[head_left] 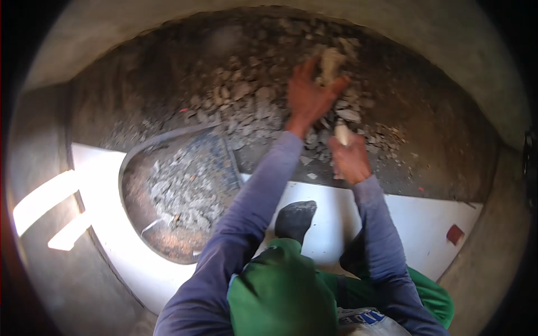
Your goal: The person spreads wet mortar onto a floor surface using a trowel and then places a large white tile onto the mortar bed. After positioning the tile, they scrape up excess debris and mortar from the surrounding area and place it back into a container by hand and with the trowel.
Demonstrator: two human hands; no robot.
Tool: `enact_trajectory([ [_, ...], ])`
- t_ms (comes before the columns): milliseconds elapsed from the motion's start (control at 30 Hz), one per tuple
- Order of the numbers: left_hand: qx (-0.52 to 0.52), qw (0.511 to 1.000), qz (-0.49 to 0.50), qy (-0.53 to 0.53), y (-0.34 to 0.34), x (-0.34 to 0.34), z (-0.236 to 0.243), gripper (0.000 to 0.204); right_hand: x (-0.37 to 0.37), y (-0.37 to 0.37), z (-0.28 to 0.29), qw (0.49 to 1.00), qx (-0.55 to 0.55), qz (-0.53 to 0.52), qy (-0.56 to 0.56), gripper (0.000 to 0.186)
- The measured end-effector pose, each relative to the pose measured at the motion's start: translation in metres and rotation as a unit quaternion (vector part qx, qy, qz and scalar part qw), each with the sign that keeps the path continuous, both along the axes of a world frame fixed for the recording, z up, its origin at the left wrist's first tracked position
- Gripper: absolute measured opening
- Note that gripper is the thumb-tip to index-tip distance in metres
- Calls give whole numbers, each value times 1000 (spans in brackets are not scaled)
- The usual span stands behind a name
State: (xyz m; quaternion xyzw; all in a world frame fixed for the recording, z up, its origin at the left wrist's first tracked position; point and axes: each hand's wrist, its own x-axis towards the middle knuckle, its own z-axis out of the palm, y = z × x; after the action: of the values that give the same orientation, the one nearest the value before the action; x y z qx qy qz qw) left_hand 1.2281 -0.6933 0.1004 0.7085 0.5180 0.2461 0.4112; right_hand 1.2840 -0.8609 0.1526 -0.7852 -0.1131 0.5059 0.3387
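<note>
My left hand (pixel 314 98) reaches over the rubble pile with fingers and thumb spread. A pale, rough chunk (pixel 332 60) lies just beyond its palm, between fingertips and thumb; motion blur hides whether they touch it. Closer to me, my right hand (pixel 352 158) is closed round the pale handle (pixel 342 135) of a hand tool. The tool's working end points away from me into the broken pieces, and its shape cannot be made out. Grey and brown rubble (pixel 260 109) spreads on the dark floor around both hands.
At the left, a dark-rimmed pan (pixel 124 185) holds grey broken pieces and dust. It rests partly on a white sheet (pixel 403 215) beneath me. A small dark red piece (pixel 455 234) lies at the sheet's right end. A wall (pixel 476 61) curves round the far side.
</note>
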Motion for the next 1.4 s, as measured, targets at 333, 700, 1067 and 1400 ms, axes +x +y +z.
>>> enact_trajectory([
  [333,0,965,157,-210,-11,-91,78,87,-56,7,70,959,158,199,-123,22],
  [700,158,919,327,154,-124,-369,71,81,-136,15,38,904,117,379,-162,47],
  [1067,183,981,49,32,33,-118,28,75,154,-4,-56,919,-123,28,-372,49],
  [1400,126,975,-12,183,126,59,-70,108,130,34,-36,885,-108,224,-393,41],
])
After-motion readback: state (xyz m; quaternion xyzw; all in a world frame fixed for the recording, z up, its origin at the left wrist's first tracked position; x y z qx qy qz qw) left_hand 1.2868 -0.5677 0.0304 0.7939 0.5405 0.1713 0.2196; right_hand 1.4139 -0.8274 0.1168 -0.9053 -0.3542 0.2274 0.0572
